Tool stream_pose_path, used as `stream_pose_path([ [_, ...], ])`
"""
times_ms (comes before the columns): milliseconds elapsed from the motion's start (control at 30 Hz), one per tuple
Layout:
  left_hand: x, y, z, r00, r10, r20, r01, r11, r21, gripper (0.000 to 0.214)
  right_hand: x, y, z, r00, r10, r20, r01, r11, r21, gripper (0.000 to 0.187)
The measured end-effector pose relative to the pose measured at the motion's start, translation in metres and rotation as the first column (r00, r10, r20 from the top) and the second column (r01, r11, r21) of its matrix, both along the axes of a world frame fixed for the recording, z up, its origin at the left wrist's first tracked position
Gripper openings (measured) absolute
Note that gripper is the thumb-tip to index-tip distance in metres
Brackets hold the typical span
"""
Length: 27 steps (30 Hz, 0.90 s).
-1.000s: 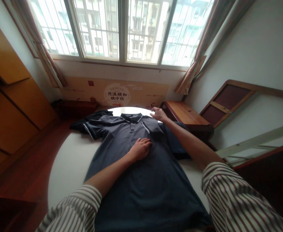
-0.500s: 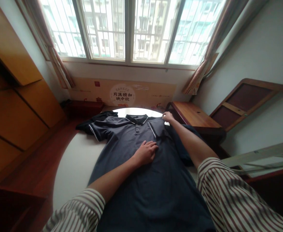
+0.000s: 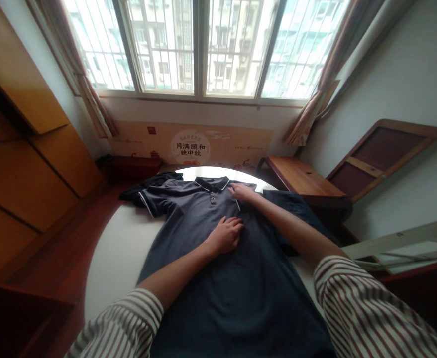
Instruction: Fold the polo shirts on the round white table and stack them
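Note:
A dark grey polo shirt (image 3: 203,278) with white-trimmed collar and sleeves lies face up on a round white table (image 3: 117,248). My left hand (image 3: 224,233) rests flat on the shirt's chest, fingers spread. Farther off, my right hand (image 3: 242,191) lies on the folded-in right sleeve beside the collar, fingers stretched along the fabric. The shirt's other sleeve (image 3: 147,196) spreads out to the left. Both my arms wear striped short sleeves.
A wooden side table (image 3: 296,179) stands at the right of the round table. A wooden frame (image 3: 386,149) leans on the right wall. A printed cardboard panel (image 3: 188,144) sits under the window. Wooden cabinets (image 3: 24,169) line the left side.
My right hand moved from the shirt's outer shoulder edge inward toward the collar, bringing the right sleeve over the chest. The left hand stayed pressed on the chest.

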<state>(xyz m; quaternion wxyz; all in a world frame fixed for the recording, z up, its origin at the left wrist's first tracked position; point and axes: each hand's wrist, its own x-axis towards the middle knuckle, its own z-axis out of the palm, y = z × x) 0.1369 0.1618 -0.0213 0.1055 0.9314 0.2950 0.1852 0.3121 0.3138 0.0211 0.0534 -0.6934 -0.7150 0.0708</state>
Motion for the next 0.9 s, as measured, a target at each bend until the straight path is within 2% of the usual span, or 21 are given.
stream_pose_path([
  [100,0.0,0.0,-0.001,1.0,-0.007,-0.003,0.007,1.0,0.006,0.041,-0.006,0.0,-0.009,1.0,-0.001,0.026,0.003,0.997,-0.072,0.056],
  [167,0.0,0.0,-0.002,1.0,-0.013,-0.002,0.013,1.0,0.01,0.041,-0.006,0.002,-0.008,0.999,-0.025,0.042,0.029,0.996,-0.09,0.06],
  [267,-0.001,0.001,-0.004,1.0,-0.011,0.002,0.011,1.0,0.015,0.04,-0.012,-0.001,0.002,0.999,-0.02,0.046,0.023,0.997,-0.068,0.06],
  [333,-0.001,0.002,-0.004,1.0,-0.014,0.014,0.014,0.999,0.036,0.039,-0.022,-0.01,0.008,0.999,0.025,0.039,-0.025,1.0,-0.011,0.056],
  [467,-0.002,0.001,-0.001,1.0,-0.001,-0.013,0.002,0.996,0.088,0.028,-0.05,-0.049,0.011,0.986,0.169,0.003,-0.168,0.978,0.122,0.043],
  [567,-0.007,0.0,0.011,0.998,0.01,-0.058,-0.004,0.995,0.102,0.018,-0.06,-0.092,0.007,0.964,0.265,-0.023,-0.258,0.953,0.16,0.041],
  [600,-0.012,0.001,0.019,0.998,0.048,-0.03,-0.044,0.993,0.107,0.017,-0.061,-0.108,0.004,0.953,0.303,-0.028,-0.295,0.942,0.158,0.04],
  [667,-0.026,0.01,0.037,0.975,0.203,0.088,-0.211,0.973,0.091,0.02,-0.063,-0.14,-0.001,0.926,0.376,-0.033,-0.367,0.918,0.149,0.036],
  [733,-0.052,0.027,0.059,0.898,0.399,0.187,-0.409,0.912,0.018,0.026,-0.068,-0.175,-0.008,0.889,0.457,-0.033,-0.446,0.881,0.158,0.033],
  [800,-0.089,0.049,0.078,0.804,0.571,0.166,-0.567,0.82,-0.075,0.027,-0.081,-0.212,-0.014,0.816,0.576,-0.047,-0.56,0.809,0.178,0.033],
  [867,-0.133,0.068,0.091,0.649,0.758,0.066,-0.747,0.652,-0.133,0.017,-0.1,-0.25,-0.018,0.685,0.723,-0.089,-0.701,0.688,0.19,0.032],
  [900,-0.154,0.074,0.096,0.584,0.81,0.043,-0.801,0.584,-0.13,0.014,-0.111,-0.268,-0.019,0.611,0.783,-0.117,-0.759,0.622,0.192,0.035],
])
